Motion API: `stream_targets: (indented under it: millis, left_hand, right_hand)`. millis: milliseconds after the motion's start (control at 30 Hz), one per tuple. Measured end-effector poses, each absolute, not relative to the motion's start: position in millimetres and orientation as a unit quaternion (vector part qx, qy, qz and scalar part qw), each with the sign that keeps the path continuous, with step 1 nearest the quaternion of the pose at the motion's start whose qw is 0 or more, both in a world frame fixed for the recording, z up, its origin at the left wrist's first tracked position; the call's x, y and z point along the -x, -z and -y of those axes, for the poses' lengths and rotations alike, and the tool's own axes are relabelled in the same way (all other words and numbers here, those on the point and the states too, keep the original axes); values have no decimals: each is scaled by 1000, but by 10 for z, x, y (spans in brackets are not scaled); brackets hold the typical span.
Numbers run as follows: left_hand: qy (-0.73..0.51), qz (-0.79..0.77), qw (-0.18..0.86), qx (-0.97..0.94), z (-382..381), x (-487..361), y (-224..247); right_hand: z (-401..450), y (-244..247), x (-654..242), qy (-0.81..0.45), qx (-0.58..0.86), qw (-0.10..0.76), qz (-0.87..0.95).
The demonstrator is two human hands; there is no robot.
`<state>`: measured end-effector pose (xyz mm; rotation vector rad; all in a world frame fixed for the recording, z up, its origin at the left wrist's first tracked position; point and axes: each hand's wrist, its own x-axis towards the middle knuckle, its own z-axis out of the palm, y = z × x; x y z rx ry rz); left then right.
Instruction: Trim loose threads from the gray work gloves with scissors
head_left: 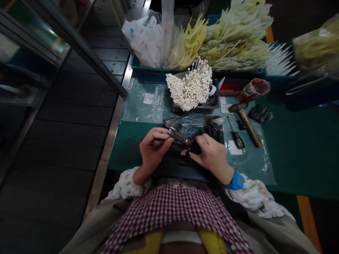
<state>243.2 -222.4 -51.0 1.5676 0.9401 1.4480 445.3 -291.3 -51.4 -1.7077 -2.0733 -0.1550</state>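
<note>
My right hand [213, 151] is wrapped round the dark handles of a pair of pliers [182, 138], whose metal jaws point left. At the jaw tips my left hand [156, 144] is closed in a pinch; what lies between its fingers is too small to name. Under the pliers lies a dark, clear-wrapped bundle [189, 123] on the table. Just beyond it, a bunch of white-headed stems [192, 88] rests in a dark blue box [215, 98].
On the right lie a hammer [249, 125], a screwdriver [237, 137] and a red can [253, 90]. Blue bins hold pale green petal-like pieces [235, 42] and a bag of white pieces [145, 38] at the back. A metal pole [79, 46] slants in from upper left, beside the table's metal edge [102, 164].
</note>
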Motion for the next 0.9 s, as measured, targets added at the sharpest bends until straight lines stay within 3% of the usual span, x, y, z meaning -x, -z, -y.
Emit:
stream_targets:
  millis: [900]
  left_hand:
    - [-570,-362,423,-604,2208,-2417,466]
  right_hand:
    - [2875,480,-4556,36,596,173,784]
